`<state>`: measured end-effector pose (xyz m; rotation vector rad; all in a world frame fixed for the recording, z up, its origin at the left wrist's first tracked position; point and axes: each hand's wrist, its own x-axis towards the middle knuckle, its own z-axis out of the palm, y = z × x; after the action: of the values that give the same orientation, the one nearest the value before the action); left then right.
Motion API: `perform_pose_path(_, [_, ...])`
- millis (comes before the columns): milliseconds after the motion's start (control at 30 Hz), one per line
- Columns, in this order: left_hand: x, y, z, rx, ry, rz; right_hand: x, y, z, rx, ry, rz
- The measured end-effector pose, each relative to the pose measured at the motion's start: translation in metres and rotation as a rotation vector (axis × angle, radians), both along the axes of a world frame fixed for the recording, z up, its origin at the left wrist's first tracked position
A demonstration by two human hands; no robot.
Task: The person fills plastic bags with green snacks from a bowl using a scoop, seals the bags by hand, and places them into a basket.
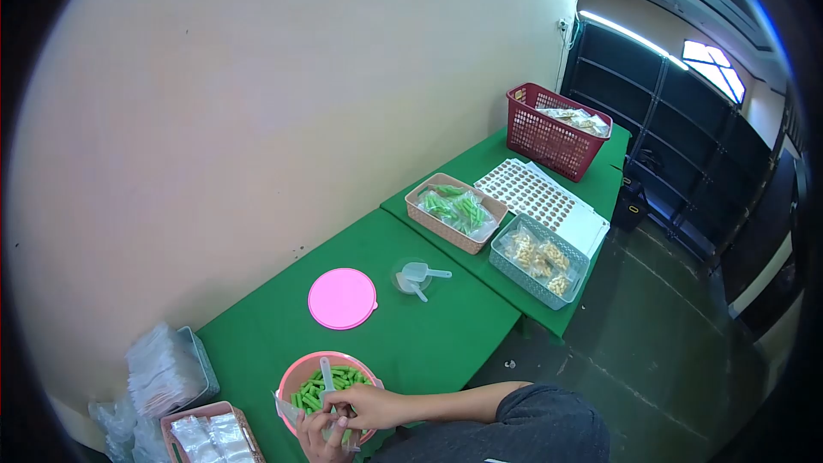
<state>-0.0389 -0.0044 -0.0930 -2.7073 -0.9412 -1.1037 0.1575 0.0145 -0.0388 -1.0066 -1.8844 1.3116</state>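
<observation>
A pink tub point(296, 375) at the bottom centre holds green stick-shaped pieces point(347, 375). Among them lies a pale plastic scoop point(326, 370), its near end running close to my right fingers. My left hand point(319, 439), at the tub's near edge, has its fingers closed around a clear plastic bag point(288, 412). My right hand point(375, 406) reaches across the tub from the right, its bent fingers meeting the left hand at the bag. The fingertips partly hide what they pinch, and the bag's contents are hard to make out.
A pink lid point(342, 298) and a bowl with clear scoops point(417, 273) lie on the green table point(257, 326). Flat bags fill a basket point(250, 437) at lower left. Further right are baskets of packed snacks point(454, 213), point(538, 259), label sheets point(549, 197) and a maroon basket point(549, 144).
</observation>
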Motion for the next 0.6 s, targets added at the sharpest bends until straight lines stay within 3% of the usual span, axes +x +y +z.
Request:
perform_pose_path(100, [-0.007,0.0,-0.003,-0.067,-0.143,0.049,0.0,0.0,0.003,-0.043,-0.004,0.001])
perform_pose_path(167, [0.004,0.002,0.018,0.041,-0.198,0.164,0.001,-0.001,0.01,0.007,-0.018,-0.014])
perform_pose_path(233, [-0.005,0.004,0.017,-0.259,-0.144,0.093,0.004,-0.001,0.021,0.05,0.023,0.032])
perform_pose_path(267, [-0.006,0.005,0.023,-0.27,-0.155,0.162,0.006,0.002,0.026,-0.025,-0.02,0.041])
perform_pose_path(333, [-0.008,0.008,0.035,-0.095,-0.2,0.109,0.005,0.0,0.023,-0.115,-0.08,0.127])
perform_pose_path(367, [-0.009,0.006,0.035,-0.101,-0.21,0.181,0.004,-0.001,0.019,-0.069,0.093,0.111])
perform_pose_path(400, [-0.008,0.004,0.035,-0.239,-0.574,0.096,0.002,0.001,0.014,-0.028,0.268,0.093])
perform_pose_path(433, [-0.007,0.003,0.036,-0.349,-0.941,-0.005,-0.001,0.004,0.01,-0.045,0.264,0.16])
perform_pose_path(467, [-0.006,0.002,0.042,-0.33,-0.955,0.058,-0.005,0.006,0.006,0.168,0.117,0.078])
perform_pose_path(500, [-0.004,0.004,0.048,-0.423,-1.12,-0.042,-0.01,0.01,0.004,0.394,-0.02,-0.008])
perform_pose_path(533, [-0.002,0.003,0.053,-0.511,-1.284,-0.154,-0.017,0.01,0.006,0.4,-0.081,0.009])
perform_pose_path(567, [-0.002,-0.007,0.053,-0.465,-1.317,-0.052,-0.026,0.009,0.003,0.379,-0.066,0.113])
perform_pose_path(600, [0.002,-0.003,0.053,-0.518,-1.358,-0.132,-0.025,0.01,0.001,0.485,-0.19,0.052])
